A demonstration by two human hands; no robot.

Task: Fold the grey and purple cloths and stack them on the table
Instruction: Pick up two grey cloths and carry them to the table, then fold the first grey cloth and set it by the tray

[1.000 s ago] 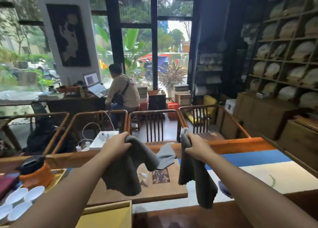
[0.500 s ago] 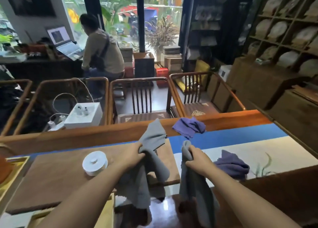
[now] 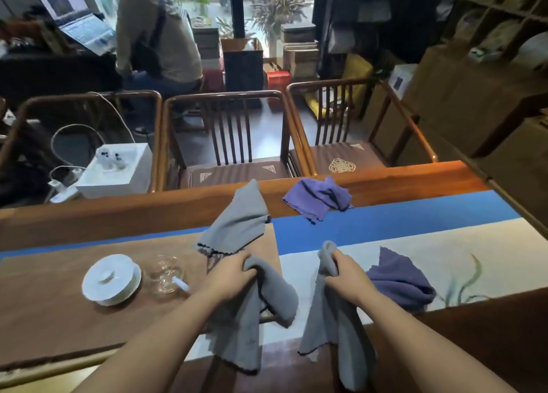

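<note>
Head view shows both hands at the lower centre of the frame, each gripping grey cloth. The left hand [image 3: 234, 277] has its fingers curled tight round a bunched edge of a grey cloth [image 3: 246, 318] that hangs down past the near edge of the counter [image 3: 400, 232]; the right hand [image 3: 347, 277] grips a second hanging length of grey cloth [image 3: 329, 333] the same way. Whether these are two cloths or two corners of one I cannot tell. Another grey cloth [image 3: 240, 217] lies peaked in the centre of the frame, a purple cloth [image 3: 320, 199] sits crumpled up and to the right of it, and a darker purple cloth [image 3: 397, 280] is heaped just beside the right hand.

To fold well, my judgement is that each hand should shift from a fistful to a corner pinch, draw the cloth taut and flat over the counter, then bring edge to edge.

All the cloths look like soft, limp microfibre with dark scalloped hems, draping readily. A round white lidded dish [image 3: 112, 279] and a clear glass vessel [image 3: 166, 274] stand at lower left on a smooth brown wooden board [image 3: 59, 318].
</note>
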